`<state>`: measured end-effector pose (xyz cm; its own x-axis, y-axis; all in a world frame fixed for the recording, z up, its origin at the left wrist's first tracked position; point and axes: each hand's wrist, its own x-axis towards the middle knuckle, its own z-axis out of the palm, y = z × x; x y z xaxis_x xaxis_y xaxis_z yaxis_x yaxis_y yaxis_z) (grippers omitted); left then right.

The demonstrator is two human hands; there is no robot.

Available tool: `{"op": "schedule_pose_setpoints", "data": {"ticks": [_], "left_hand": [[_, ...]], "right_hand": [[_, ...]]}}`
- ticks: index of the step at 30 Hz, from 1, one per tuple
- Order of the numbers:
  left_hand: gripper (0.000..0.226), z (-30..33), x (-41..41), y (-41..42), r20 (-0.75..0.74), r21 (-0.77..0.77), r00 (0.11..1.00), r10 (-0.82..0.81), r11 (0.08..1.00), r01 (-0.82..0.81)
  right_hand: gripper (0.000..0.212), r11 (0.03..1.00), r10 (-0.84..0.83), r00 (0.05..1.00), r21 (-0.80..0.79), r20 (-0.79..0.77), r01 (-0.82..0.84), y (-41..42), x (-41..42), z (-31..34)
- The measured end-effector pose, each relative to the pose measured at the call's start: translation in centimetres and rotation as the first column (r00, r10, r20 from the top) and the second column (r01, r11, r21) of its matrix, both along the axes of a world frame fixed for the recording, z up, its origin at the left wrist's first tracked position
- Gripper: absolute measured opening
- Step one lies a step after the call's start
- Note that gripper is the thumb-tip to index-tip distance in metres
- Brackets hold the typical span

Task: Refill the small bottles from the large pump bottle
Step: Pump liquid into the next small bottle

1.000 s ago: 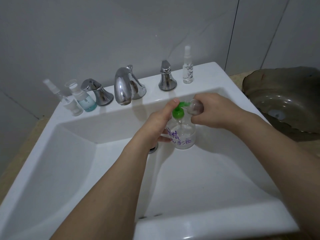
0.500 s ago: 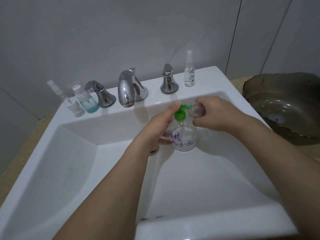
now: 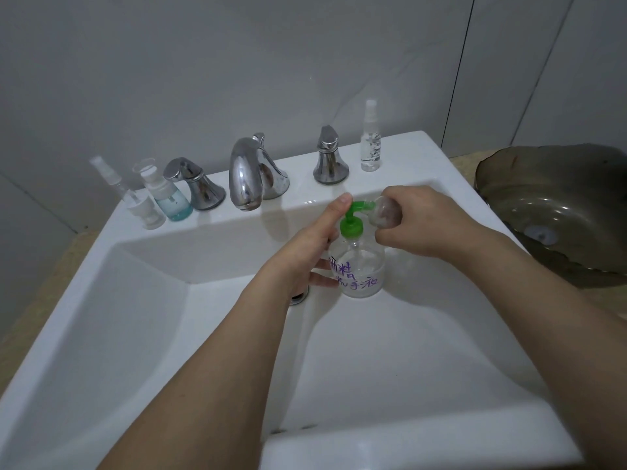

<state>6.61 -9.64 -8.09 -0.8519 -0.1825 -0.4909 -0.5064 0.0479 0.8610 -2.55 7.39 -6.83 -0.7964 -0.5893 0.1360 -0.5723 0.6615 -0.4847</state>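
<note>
My left hand (image 3: 307,247) grips the large pump bottle (image 3: 360,268) standing in the sink (image 3: 210,334) basin by the drain (image 3: 300,296), thumb up beside its green pump (image 3: 353,218). My right hand (image 3: 420,223) clasps 1 small bottle (image 3: 386,212) tipped to the nozzle. The near basin lies open. Purple handwritten characters mark the bottle. 3 more small bottles line the back ledge: 2 left, 1 right (image 3: 370,137).

both hands (image 3: 307,245) curled, forearms extended
</note>
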Motion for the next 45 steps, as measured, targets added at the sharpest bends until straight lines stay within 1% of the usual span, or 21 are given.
{"op": "schedule_pose_setpoints", "data": {"ticks": [3, 7, 9, 13, 19, 20, 23, 24, 29, 34, 36, 38, 41, 43, 45], "left_hand": [[0.079, -0.4, 0.0, 0.6, -0.024, 0.013, 0.998, 0.062, 0.998, -0.062], [0.054, -0.3, 0.0, 1.0, -0.071, 0.006, 0.993, 0.099, 0.995, -0.098], [0.048, -0.3, -0.1, 1.0, -0.077, -0.006, 0.993, 0.094, 0.995, -0.095], [0.057, -0.4, 0.0, 0.7, -0.061, -0.004, 0.996, 0.066, 0.998, -0.066], [0.055, -0.1, -0.3, 0.4, -0.028, 0.026, 0.997, 0.068, 0.997, -0.067], [0.061, 0.0, -0.3, 0.4, -0.017, 0.030, 0.998, 0.061, 0.998, -0.060], [0.085, 0.1, -0.4, 0.2, 0.026, 0.028, 0.999, 0.037, 0.999, -0.038], [0.089, 0.1, -0.3, 0.2, 0.031, 0.031, 0.999, 0.027, 0.999, -0.028], [0.081, 0.1, -0.4, -0.1, 0.033, 0.025, 0.999, -0.011, 1.000, 0.010], [0.085, -0.2, -0.3, 0.2, 0.011, 0.032, 1.000, 0.020, 0.999, -0.020], [0.078, -0.4, -0.1, 0.3, -0.011, 0.024, 0.999, 0.036, 0.999, -0.036], [0.066, -0.6, 0.0, 0.2, -0.037, 0.018, 0.998, 0.043, 0.999, -0.042], [0.055, -0.5, 0.0, 0.0, -0.059, 0.022, 0.998, 0.029, 0.999, -0.027], [0.051, -0.4, 0.0, -0.1, -0.071, 0.013, 0.997, 0.013, 1.000, -0.012], [0.053, -0.5, -0.1, 0.0, -0.068, 0.005, 0.998, 0.010, 1.000, -0.009]], "right_hand": [[0.026, 0.999, 0.014, 1.000, 0.044, -0.008, -0.014, 0.0, -0.1, -0.3], [0.027, 0.997, 0.027, 1.000, 0.066, -0.001, -0.027, 0.1, -0.2, -0.5], [0.028, 0.998, 0.027, 1.000, 0.064, -0.002, -0.027, 0.1, -0.2, -0.4], [0.026, 0.998, 0.023, 1.000, 0.058, 0.010, -0.023, 0.1, -0.2, -0.4], [0.029, 0.999, 0.029, 0.999, 0.043, 0.012, -0.030, 0.1, 0.0, -0.3], [0.029, 0.999, 0.030, 1.000, 0.031, 0.007, -0.031, 0.1, 0.0, -0.2], [0.029, 1.000, 0.007, 1.000, -0.009, -0.009, -0.007, 0.1, 0.0, 0.0], [0.029, 1.000, -0.002, 1.000, -0.015, -0.016, 0.002, 0.0, 0.0, 0.1], [0.029, 1.000, -0.017, 0.999, -0.017, -0.029, 0.016, 0.0, 0.1, 0.2], [0.026, 1.000, -0.003, 1.000, -0.031, -0.006, 0.003, 0.1, -0.1, 0.0], [0.025, 1.000, 0.014, 1.000, -0.011, 0.001, -0.014, 0.1, -0.1, -0.2], [0.027, 0.999, 0.030, 1.000, 0.025, 0.006, -0.030, 0.1, -0.1, -0.4], [0.029, 0.999, 0.036, 0.999, 0.040, 0.012, -0.037, 0.2, -0.1, -0.5], [0.030, 0.998, 0.040, 0.999, 0.041, 0.009, -0.040, 0.1, -0.2, -0.5], [0.029, 0.999, 0.037, 0.999, 0.039, 0.014, -0.038, 0.1, -0.2, -0.4]]}}
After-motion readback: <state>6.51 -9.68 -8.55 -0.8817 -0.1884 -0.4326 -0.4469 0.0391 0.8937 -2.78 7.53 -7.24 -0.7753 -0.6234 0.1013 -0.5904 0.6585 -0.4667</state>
